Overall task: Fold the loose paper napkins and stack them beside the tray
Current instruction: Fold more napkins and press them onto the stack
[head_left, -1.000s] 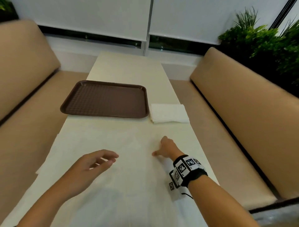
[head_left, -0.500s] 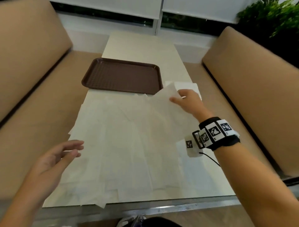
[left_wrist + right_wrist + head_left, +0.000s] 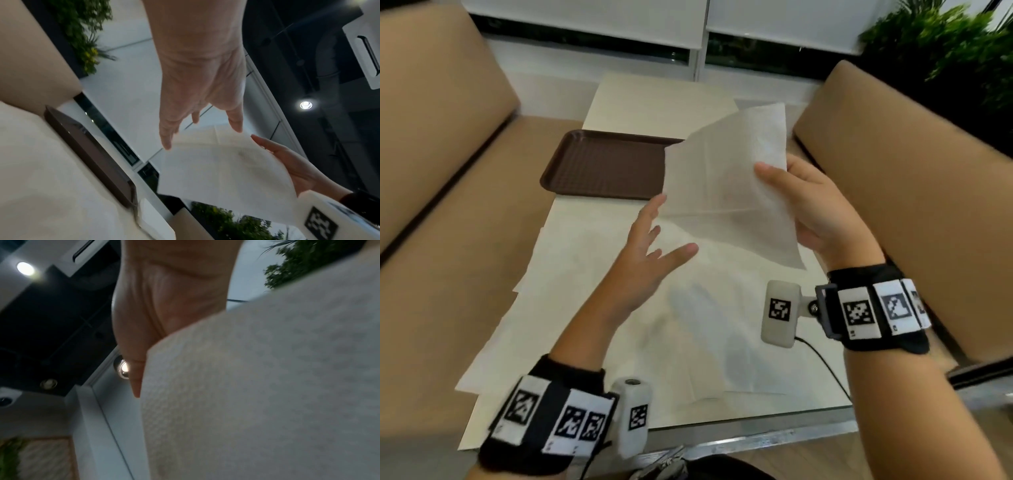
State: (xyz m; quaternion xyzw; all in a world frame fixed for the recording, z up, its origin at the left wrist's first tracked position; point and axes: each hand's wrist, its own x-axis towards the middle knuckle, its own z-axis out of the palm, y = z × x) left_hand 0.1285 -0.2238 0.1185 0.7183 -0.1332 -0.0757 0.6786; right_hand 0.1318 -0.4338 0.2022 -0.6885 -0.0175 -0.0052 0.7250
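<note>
While right hand (image 3: 815, 209) pinches — napkin (image 3: 729, 185) aloft

- Long cream desk (image 3: 654, 102) between two tan padded benches, left (image 3: 431, 120) and right (image 3: 911, 171).
- White roller blinds (image 3: 585, 20) over the far window.
- Green leafy plants (image 3: 945, 44) far right.

We are looking down from head height over the table (image 3: 661, 102); both wrist views are tilting upward, sharing the lifted napkin (image 3: 729, 178) close up.
</note>
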